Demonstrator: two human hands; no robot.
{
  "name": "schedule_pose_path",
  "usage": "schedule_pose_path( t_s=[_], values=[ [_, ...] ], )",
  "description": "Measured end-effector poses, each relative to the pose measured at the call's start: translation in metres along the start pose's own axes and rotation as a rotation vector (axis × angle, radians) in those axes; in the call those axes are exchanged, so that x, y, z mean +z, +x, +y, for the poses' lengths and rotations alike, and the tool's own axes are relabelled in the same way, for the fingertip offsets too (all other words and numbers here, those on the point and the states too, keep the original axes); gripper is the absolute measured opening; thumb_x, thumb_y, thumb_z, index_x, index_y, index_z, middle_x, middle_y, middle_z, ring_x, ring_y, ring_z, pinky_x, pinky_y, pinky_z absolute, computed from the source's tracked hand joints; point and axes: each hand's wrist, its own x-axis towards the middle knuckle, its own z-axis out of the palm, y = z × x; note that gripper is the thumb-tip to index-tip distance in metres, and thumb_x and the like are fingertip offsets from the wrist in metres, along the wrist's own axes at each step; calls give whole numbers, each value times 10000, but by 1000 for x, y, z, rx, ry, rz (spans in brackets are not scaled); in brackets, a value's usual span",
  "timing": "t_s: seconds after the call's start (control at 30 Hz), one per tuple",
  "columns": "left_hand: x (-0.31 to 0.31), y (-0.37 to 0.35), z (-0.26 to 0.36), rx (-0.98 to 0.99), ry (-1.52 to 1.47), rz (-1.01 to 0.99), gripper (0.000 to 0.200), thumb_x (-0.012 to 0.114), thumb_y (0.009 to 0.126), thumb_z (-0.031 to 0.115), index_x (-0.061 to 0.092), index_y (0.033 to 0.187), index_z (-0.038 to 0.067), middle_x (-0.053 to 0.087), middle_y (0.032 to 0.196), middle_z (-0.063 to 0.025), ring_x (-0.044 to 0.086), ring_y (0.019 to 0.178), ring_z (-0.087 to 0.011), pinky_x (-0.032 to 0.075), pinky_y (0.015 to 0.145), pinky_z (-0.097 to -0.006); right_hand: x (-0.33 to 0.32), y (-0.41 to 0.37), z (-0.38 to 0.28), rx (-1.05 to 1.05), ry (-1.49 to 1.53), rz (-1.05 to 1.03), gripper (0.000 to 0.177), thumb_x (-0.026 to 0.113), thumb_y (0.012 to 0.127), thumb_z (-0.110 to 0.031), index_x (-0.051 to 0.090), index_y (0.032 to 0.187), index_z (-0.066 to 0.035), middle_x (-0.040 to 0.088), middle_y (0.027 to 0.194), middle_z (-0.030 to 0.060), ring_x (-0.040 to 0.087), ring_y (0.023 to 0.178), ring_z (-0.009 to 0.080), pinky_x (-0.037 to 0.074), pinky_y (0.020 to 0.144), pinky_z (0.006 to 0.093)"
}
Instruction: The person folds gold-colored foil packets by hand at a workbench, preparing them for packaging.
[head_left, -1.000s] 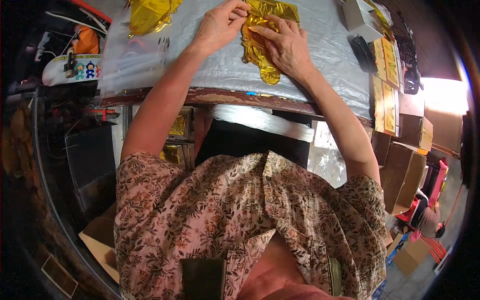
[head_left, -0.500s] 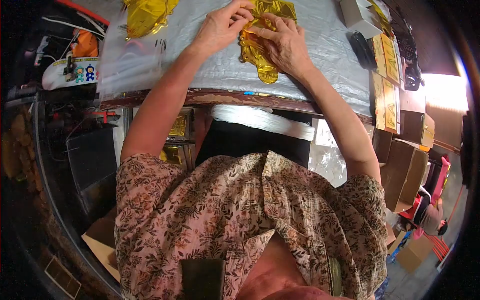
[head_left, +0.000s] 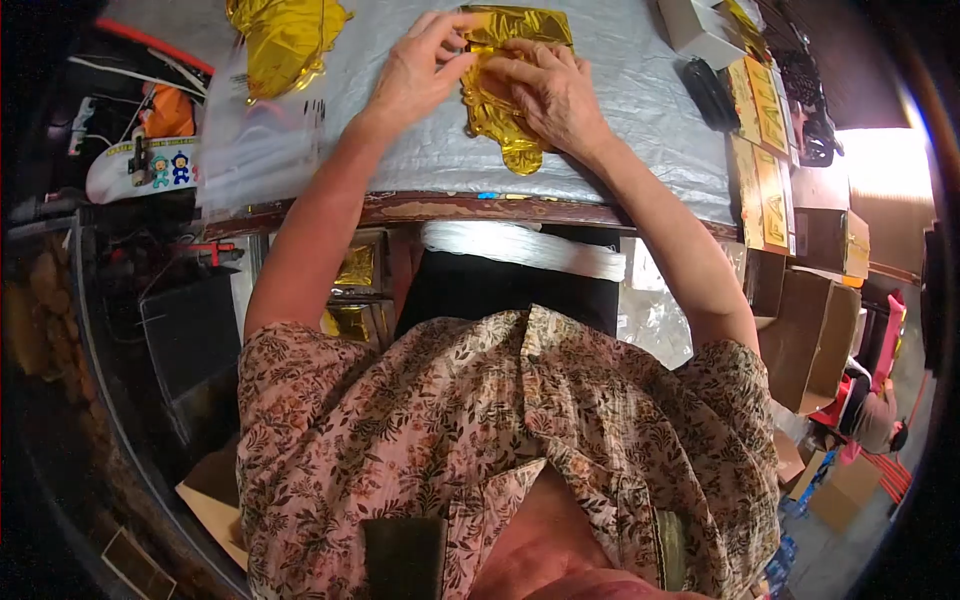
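Note:
A flat, deflated gold foil balloon (head_left: 520, 155) lies folded on the silvery covered table (head_left: 640, 140), with a scalloped edge and a rounded tab toward me. My right hand (head_left: 555, 95) rests on its right side, fingers stretched out over the foil. At the upper left edge of the balloon is my left hand (head_left: 420, 68), its thumb and fingers apart; the fingertips reach the foil, and I see nothing gripped in them. Another crumpled gold foil balloon (head_left: 285, 45) sits at the far left of the table.
Clear plastic bags (head_left: 255, 150) lie at the table's left side. On the right are a black case (head_left: 708, 95), a white box (head_left: 700, 30) and printed yellow boxes (head_left: 760, 190). Cardboard boxes (head_left: 815, 340) stand on the right below table level.
The view has shifted slightly. My left hand has loosened, its fingers opening out near the foil's upper edge. My right hand stays on the balloon, which lies flatter at the top.

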Motion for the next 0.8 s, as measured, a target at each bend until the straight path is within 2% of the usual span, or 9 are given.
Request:
schedule_pose_path(
  t_s=[0.03, 0.07, 0.13, 0.17, 0.27, 0.4, 0.63, 0.73, 0.8],
  values=[
    [-4, 0, -1, 14, -37, -8, 287, 632, 952, 22, 691, 1226, 87, 686, 1242, -86, 703, 1080, -274, 560, 937, -353, -2, 1, 0, -6, 40, 45, 378, 653, 943, -66, 720, 1288, -206, 637, 1374, 71, 586, 1241, 310, 437, 1030, 468],
    [-9, -1, -3, 20, -37, -13, 287, 632, 952, 22, 691, 1226, 87, 686, 1242, -86, 703, 1080, -274, 560, 937, -353, -3, 4, 5, -1, 37, 51, 378, 653, 943, -66, 720, 1288, -206, 637, 1374, 71, 586, 1241, 310, 437, 1030, 468],
    [-22, -7, -4, 215, 97, -85, 289, 660, 936, 31, 639, 1222, 68, 633, 1242, -96, 683, 1082, -296, 557, 920, -370, -7, 8, 18, -6, 354, 134, 400, 599, 941, -7, 678, 1313, -130, 668, 1308, 125, 631, 1177, 343, 503, 987, 437],
    [-30, -11, -4, 217, 97, -88, 289, 660, 936, 31, 639, 1222, 68, 633, 1242, -96, 683, 1082, -296, 557, 920, -370, -15, 7, 25, -28, 261, 162, 355, 614, 940, -12, 686, 1280, -86, 685, 1263, 149, 655, 1103, 366, 542, 955, 408],
    [-51, -17, 2, 378, 296, -160, 301, 682, 914, 43, 640, 1212, 57, 640, 1251, -93, 662, 1122, -300, 549, 925, -380, -45, -1, 55, -119, -25, 24, 319, 626, 940, -15, 709, 1238, -94, 686, 1266, 132, 655, 1078, 355, 540, 951, 414],
    [-55, -7, 11, 471, 378, -338, 342, 687, 908, 65, 648, 1248, 55, 649, 1263, -78, 630, 1186, -303, 539, 976, -385, -55, -18, 85, -239, -124, -68, 329, 647, 933, -39, 733, 1232, -147, 679, 1305, 59, 628, 1134, 302, 498, 983, 419],
    [-30, 22, 28, 712, 535, -474, 437, 655, 863, 18, 671, 1296, 71, 660, 1340, -92, 606, 1269, -299, 494, 1093, -400, -51, -26, 89, -206, -134, -98, 311, 641, 972, -163, 733, 1269, -183, 667, 1342, 21, 593, 1222, 264, 412, 1051, 405],
    [-14, 19, 11, 581, 402, -460, 617, 673, 812, -30, 599, 1414, 85, 610, 1445, -97, 560, 1353, -302, 452, 1166, -417, -51, -25, 87, -239, -135, -80, 308, 646, 973, -168, 733, 1268, -189, 674, 1328, 16, 596, 1220, 260, 412, 1053, 408],
    [-9, 13, 4, 528, 349, -445, 605, 666, 810, -51, 621, 1398, 87, 622, 1437, -100, 571, 1348, -303, 462, 1160, -412, -51, -26, 85, -191, -107, -102, 305, 634, 978, -137, 735, 1262, -187, 684, 1308, 20, 593, 1225, 260, 400, 1070, 418]
  ],
)
